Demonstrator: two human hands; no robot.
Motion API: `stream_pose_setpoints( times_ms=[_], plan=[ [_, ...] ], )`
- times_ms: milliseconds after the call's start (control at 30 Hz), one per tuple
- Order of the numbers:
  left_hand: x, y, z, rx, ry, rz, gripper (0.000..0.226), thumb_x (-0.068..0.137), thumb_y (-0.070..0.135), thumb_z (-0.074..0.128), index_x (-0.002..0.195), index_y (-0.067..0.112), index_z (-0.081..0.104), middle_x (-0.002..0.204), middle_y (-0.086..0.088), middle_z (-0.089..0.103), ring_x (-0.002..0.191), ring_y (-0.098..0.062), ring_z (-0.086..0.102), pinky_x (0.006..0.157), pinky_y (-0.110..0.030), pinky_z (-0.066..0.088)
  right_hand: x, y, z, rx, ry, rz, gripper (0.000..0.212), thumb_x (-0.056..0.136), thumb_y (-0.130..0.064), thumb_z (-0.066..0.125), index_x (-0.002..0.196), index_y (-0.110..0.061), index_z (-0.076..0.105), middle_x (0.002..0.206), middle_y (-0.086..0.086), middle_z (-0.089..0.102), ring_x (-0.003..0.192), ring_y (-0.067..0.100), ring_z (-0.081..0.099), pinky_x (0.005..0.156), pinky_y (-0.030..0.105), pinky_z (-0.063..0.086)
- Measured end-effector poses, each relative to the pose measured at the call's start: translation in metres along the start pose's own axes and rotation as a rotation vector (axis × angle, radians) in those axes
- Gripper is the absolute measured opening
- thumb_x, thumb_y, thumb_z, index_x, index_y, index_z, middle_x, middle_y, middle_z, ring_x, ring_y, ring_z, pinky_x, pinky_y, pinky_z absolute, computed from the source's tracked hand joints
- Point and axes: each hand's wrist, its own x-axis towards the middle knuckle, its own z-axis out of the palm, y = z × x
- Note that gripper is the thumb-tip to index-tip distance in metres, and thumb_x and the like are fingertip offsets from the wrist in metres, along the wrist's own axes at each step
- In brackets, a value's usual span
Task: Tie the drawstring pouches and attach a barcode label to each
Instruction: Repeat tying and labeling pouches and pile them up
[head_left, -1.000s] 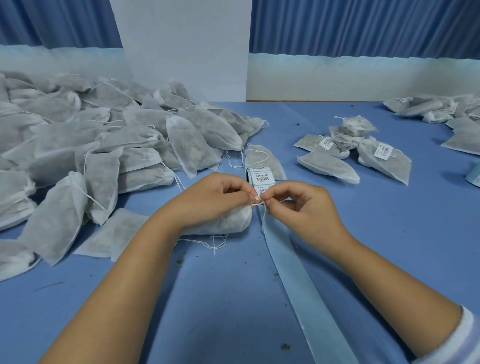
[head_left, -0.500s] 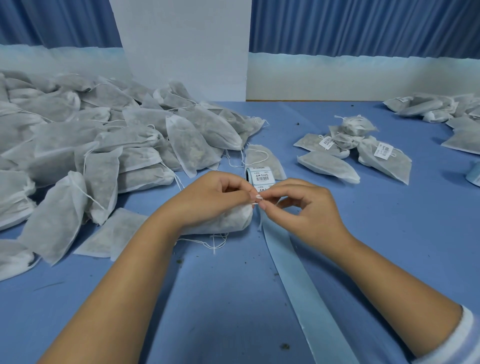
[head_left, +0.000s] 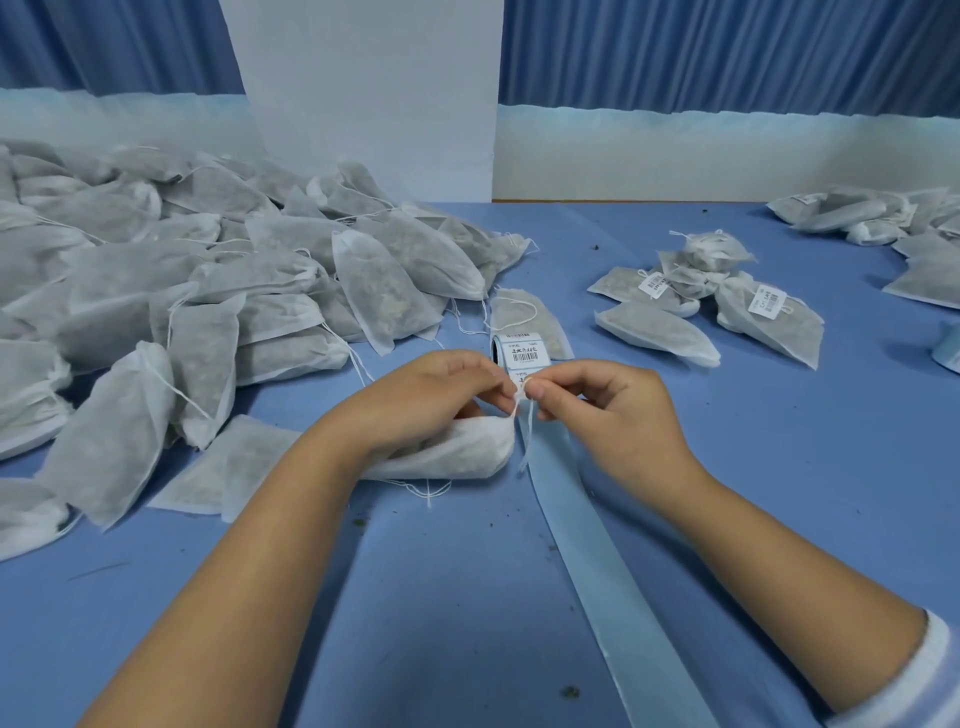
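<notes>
Your forearms converge over bench (head_left: 779, 467); left hand (head_left: 426, 400), right hand (head_left: 602, 415) both pinch drawstring (head_left: 527, 436) at pouch (head_left: 457, 452) mouth.

both hands (head_left: 524, 400) pinching drawstring (head_left: 525, 431), pouch (head_left: 457, 454) beneath

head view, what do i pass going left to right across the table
big pouch pile → left hand → drawstring, pinched by both hands → right hand → labelled pouches → far-right pouch pile
</notes>
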Motion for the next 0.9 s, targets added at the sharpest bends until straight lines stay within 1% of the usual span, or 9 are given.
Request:
stream_pose_setpoints(
  times_ms=[67,133,200,267,367,433,533,700,900],
  plan=[
    [0.0001,-0.0011,0.0017,-0.008,-0.056,0.004,0.028,0.102,0.017,0.045,0.100,0.020,0.073,0.104,0.007,0.076,0.074,-0.006,0.059,0.070,-0.016,0.045,-0.0004,-0.0018,0.0016,0.029,-0.013,-0.004,0.017,0.085,-0.003,0.071,0.079,-0.018,0.075,0.073,-0.005,0.074,0.066,0.005,0.064,0.070,0.016,0.051],
    [-0.0003,-0.0016,0.0034,-0.009,-0.129,0.025,0.031,0.101,0.010,0.044,0.103,0.021,0.073,0.106,0.009,0.076,0.092,-0.003,0.066,0.086,-0.015,0.047,-0.0011,-0.0022,0.0020,0.034,-0.018,-0.019,0.016,0.085,-0.002,0.071,0.080,-0.016,0.075,0.072,-0.002,0.073,0.065,0.007,0.065,0.069,0.017,0.051],
    [-0.0003,-0.0027,0.0042,-0.035,-0.208,0.040,0.029,0.101,0.007,0.045,0.106,0.015,0.073,0.108,0.006,0.076,0.105,-0.002,0.067,0.096,-0.013,0.046,-0.0016,-0.0021,0.0019,0.036,-0.009,-0.028,0.014,0.085,-0.002,0.071,0.081,-0.015,0.075,0.071,-0.003,0.072,0.065,0.008,0.065,0.070,0.018,0.051],
    [-0.0005,-0.0051,0.0035,-0.074,-0.253,0.035,0.023,0.101,0.008,0.049,0.111,0.009,0.069,0.108,-0.001,0.076,0.109,-0.007,0.067,0.100,-0.018,0.046,-0.0019,-0.0021,0.0014,0.043,0.007,-0.029,0.014,0.085,-0.002,0.071,0.082,-0.015,0.074,0.073,-0.003,0.073,0.066,0.008,0.066,0.071,0.019,0.052],
    [-0.0009,-0.0078,0.0033,-0.086,-0.235,0.050,0.017,0.097,0.010,0.059,0.111,0.006,0.068,0.101,-0.001,0.077,0.100,-0.008,0.070,0.093,-0.018,0.049,-0.0025,-0.0037,0.0018,0.066,0.014,-0.045,0.014,0.086,-0.002,0.070,0.082,-0.015,0.074,0.073,0.001,0.073,0.067,0.010,0.066,0.071,0.019,0.052],
    [0.0000,-0.0070,0.0046,-0.027,-0.178,0.087,0.013,0.093,0.014,0.066,0.102,0.007,0.071,0.091,0.004,0.076,0.089,-0.004,0.068,0.087,-0.015,0.049,-0.0021,-0.0038,0.0017,0.082,0.032,-0.050,0.014,0.086,-0.003,0.070,0.081,-0.017,0.073,0.073,-0.002,0.073,0.067,0.008,0.066,0.071,0.017,0.050],
    [0.0003,-0.0044,0.0044,0.052,-0.108,0.118,0.014,0.091,0.021,0.069,0.089,0.007,0.071,0.076,0.007,0.072,0.075,-0.004,0.063,0.081,-0.020,0.047,-0.0015,-0.0027,0.0009,0.086,0.058,-0.037,0.013,0.086,-0.007,0.071,0.082,-0.019,0.073,0.074,-0.008,0.072,0.069,0.007,0.066,0.069,0.015,0.049],
    [-0.0026,-0.0003,0.0026,0.108,-0.051,0.114,0.014,0.088,0.024,0.073,0.078,0.016,0.072,0.073,0.006,0.074,0.072,-0.006,0.061,0.080,-0.022,0.046,-0.0002,-0.0011,0.0013,0.190,0.073,0.033,0.010,0.091,-0.006,0.065,0.086,-0.014,0.068,0.076,-0.009,0.068,0.073,0.008,0.062,0.069,0.020,0.053],
    [-0.0021,-0.0003,0.0058,0.270,0.082,0.136,0.018,0.087,0.028,0.074,0.072,0.019,0.072,0.065,0.005,0.071,0.062,-0.008,0.052,0.067,-0.027,0.043,-0.0005,-0.0033,0.0046,0.297,0.009,0.157,0.009,0.102,-0.011,0.047,0.094,-0.014,0.050,0.070,-0.002,0.068,0.063,0.012,0.063,0.055,0.022,0.053]
  ],
)
